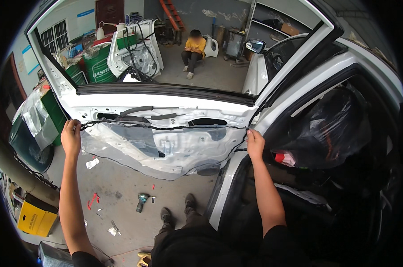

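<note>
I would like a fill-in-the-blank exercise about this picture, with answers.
1. The left hand and right hand hold a clear plastic sheet with a ____ border.
2. Beyond the white metal car door, the seated person wears a ____ top.
3. The teal-and-black power tool lies to the ____ of the dark shoes.

Missing words: black; yellow; left.

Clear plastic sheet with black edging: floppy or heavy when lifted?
The clear, black-edged plastic sheet is probably floppy: its upper edge looks wavy. It seems light, since left fingers and right fingers merely pinch its upper corners.
</note>
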Available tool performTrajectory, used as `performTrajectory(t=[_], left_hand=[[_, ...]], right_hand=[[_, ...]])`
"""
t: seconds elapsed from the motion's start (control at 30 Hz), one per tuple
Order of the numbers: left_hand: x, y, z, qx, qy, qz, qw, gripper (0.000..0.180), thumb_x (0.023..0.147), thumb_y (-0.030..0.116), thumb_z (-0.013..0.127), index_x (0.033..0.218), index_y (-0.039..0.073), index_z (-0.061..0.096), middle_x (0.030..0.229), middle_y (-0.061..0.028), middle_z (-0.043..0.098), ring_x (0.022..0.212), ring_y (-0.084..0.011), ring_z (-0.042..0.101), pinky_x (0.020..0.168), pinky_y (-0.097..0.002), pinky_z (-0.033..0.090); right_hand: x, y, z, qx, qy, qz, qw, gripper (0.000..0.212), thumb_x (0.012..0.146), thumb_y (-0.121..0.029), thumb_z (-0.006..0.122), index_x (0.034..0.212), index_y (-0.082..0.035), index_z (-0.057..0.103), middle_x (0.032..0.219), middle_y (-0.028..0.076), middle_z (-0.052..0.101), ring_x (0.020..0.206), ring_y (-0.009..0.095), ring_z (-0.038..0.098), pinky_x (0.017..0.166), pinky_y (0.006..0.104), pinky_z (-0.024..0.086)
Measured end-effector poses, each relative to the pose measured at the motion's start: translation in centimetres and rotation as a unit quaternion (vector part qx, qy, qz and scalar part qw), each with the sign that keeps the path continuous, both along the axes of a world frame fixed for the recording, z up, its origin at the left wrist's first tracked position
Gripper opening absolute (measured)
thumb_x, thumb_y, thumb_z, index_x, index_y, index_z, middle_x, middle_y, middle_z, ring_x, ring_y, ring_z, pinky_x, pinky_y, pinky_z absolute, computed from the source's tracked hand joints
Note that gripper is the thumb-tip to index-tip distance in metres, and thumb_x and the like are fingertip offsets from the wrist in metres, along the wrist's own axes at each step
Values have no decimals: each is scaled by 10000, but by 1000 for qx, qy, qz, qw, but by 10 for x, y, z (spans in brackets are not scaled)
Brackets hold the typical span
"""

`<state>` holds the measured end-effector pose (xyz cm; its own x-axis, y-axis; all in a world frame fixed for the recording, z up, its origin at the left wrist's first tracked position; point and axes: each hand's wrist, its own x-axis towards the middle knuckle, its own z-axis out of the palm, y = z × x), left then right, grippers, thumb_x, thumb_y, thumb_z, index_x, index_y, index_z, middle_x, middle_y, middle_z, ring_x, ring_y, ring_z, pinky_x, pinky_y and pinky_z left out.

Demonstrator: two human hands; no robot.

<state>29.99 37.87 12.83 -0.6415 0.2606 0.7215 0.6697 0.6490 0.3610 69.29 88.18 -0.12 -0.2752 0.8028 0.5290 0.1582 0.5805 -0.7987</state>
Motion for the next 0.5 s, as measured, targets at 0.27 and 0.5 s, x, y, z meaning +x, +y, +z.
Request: performTrajectory(t=[0.27,0.5], left_hand=[[-7,5,1,-4,47,-2,999,105,889,132,614,905,32,640,874,-106,631,773,-296,621,683,-366,470],[-6,5,4,-25,33,-7,999,115,892,121,603,926,14,630,903,-125,630,819,-319,623,728,-363,473]], right_hand=[[-21,14,3,65,-26,-52,996,193,906,-145,585,964,12,681,854,187,649,783,363,625,718,397,489],[-13,14,1,122,-58,-41,990,183,902,-130,579,957,16,676,882,190,649,820,385,619,734,415,492]])
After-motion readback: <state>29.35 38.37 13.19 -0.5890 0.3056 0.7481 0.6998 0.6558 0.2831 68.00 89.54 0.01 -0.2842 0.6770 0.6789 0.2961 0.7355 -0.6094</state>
